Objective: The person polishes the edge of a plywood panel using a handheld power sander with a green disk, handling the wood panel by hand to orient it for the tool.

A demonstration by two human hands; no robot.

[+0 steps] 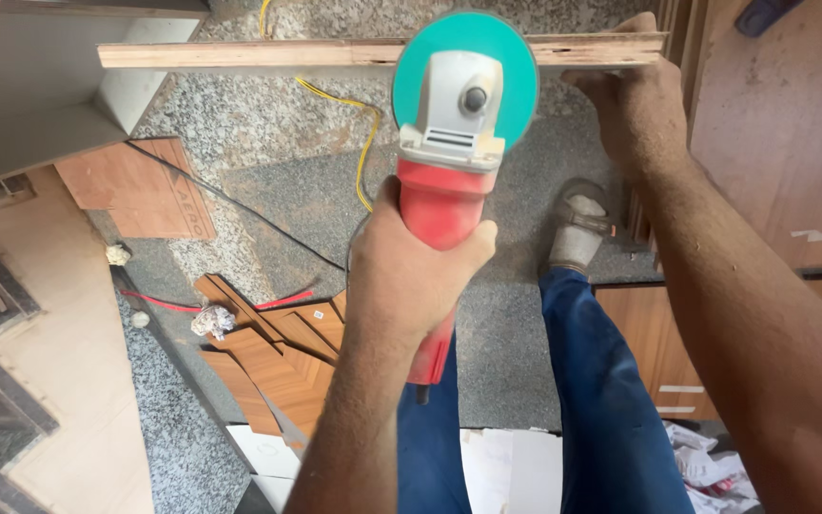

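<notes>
While our left hand (411, 276) wrapped its fingers tight around the red angle grinder (449, 181), its teal disc met the plywood strip (268, 53); our right hand (635, 105) clamped the strip's far end, steadying it.

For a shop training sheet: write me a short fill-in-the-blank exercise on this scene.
1. The left hand grips the grinder by its ____ body.
2. The grinder's round disc is coloured ____.
3. The right hand steadies a long wooden ____.
Missing words: red; teal; strip.
</notes>
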